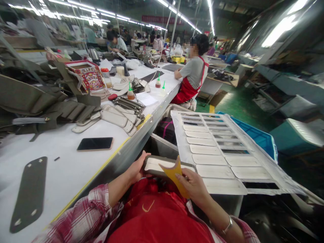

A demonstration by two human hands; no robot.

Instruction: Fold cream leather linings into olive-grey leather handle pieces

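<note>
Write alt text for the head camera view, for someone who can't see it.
A person's left hand holds a dark-edged piece with a white face while the right hand holds a yellow piece against it, beside a white worktable with a phone, in a busy workshop.

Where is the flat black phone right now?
The flat black phone lies at left in the head view, on the white tabletop, right of the long grey panel with rounded ends.
</note>
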